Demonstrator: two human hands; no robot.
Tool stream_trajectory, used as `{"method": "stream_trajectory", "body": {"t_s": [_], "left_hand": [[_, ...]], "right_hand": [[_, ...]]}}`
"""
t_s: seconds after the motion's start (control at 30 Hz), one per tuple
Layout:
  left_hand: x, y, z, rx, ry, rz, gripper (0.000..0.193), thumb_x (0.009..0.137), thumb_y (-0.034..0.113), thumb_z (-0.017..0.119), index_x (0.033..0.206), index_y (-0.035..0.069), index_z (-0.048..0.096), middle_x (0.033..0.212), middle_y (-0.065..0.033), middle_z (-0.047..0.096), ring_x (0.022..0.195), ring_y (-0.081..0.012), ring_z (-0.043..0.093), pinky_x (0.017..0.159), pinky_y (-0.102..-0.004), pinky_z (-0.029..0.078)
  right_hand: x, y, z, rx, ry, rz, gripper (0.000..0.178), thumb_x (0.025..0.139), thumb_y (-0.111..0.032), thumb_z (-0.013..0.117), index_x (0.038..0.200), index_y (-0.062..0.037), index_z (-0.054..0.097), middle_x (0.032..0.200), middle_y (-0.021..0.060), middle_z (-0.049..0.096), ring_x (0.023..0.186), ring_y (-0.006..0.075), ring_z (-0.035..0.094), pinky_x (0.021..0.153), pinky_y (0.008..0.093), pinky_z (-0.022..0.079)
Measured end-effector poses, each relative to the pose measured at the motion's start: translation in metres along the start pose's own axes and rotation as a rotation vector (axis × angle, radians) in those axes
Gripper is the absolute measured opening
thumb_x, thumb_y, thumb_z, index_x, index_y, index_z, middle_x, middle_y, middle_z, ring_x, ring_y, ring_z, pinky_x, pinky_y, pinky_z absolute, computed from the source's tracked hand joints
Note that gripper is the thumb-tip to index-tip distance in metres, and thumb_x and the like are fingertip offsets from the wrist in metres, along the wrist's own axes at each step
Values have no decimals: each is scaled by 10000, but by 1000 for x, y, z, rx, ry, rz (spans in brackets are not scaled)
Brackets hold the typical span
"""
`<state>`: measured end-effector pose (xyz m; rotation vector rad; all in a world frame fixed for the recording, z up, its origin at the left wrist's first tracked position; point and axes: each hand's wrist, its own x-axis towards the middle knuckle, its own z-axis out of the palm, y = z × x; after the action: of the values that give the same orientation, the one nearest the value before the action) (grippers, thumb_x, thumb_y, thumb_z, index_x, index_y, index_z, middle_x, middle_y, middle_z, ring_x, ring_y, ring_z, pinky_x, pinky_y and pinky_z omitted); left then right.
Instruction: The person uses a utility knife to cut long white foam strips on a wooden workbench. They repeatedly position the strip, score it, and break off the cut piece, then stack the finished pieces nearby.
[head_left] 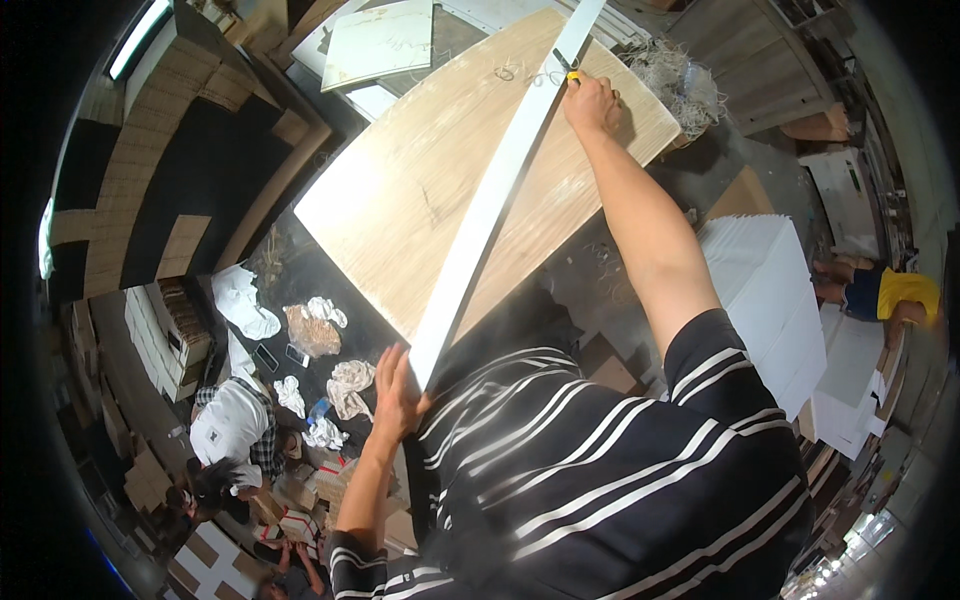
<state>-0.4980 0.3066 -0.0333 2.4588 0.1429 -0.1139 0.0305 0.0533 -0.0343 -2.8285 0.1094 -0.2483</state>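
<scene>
White strip (492,205): runs slantwise from the left fingers at its near end to just beside the right fingers, and past them out of the top edge of view.
Wooden panel (400,185): lies under the strip, spread between the two hands, its bowed edges reaching out on both sides of the right fingers.
Right hand (593,103): fingers curled closed around a small yellow tool (573,76), whose dark end reaches over the strip; whether that end touches it, I cannot tell.
Left hand (396,402): fingers straightened and close together, hand open, laid against the left side of the strip's near end; the thumb points across to the right, and its contact is hard to make out.
Thin curls (505,73): on the panel, left of the right fingers.
Tangled strands (688,88): a pale heap right of the right fingers, beyond the panel's edge.
Crumpled cloth (350,388): near the left fingers, on their left.
Phone (297,355): farther left of those fingers, past the cloth.
White stack (765,300): right of the right forearm, well apart from either hand's fingers.
</scene>
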Motion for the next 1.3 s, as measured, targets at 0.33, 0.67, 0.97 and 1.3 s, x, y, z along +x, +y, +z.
{"method": "stream_trajectory", "body": {"t_s": [0.33, 0.67, 0.97, 1.3], "left_hand": [[-122, -48, -57, -250, -140, -360, 806, 770, -113, 643, 1525, 14, 390, 1223, -243, 609, 1035, -396, 660, 812, -394, 553], [-242, -86, -77, 168, -90, -415, 645, 804, -44, 675, 1418, -23, 477, 1268, -297, 602, 1170, -495, 575, 996, -494, 477], [-126, -75, -123, 156, 72, -163, 732, 812, 114, 697, 1475, -44, 428, 1384, -294, 528, 1277, -464, 507, 1107, -503, 383], [231, 73, 9, 137, 172, 401, 606, 860, 259, 755, 1413, 110, 561, 1437, -231, 520, 1253, -416, 521, 1028, -492, 450]], "right_hand": [[45, 28, 4, -11, -21, 120, 296, 992, -351, 618, 1229, -195, 701, 1214, 157, 647, 1112, 373, 655, 911, 504, 540], [27, 47, -3, 43, 17, 90, 297, 1000, -328, 603, 1243, -191, 706, 1222, 144, 637, 1091, 369, 668, 896, 521, 542], [-88, 80, -44, 56, -46, 121, 369, 954, -367, 678, 1288, -213, 712, 1170, 120, 663, 1122, 341, 643, 927, 462, 521], [-155, 115, -64, 198, -5, 121, 350, 936, -301, 715, 1260, -171, 721, 1137, 123, 663, 1075, 332, 646, 900, 450, 530]]}}
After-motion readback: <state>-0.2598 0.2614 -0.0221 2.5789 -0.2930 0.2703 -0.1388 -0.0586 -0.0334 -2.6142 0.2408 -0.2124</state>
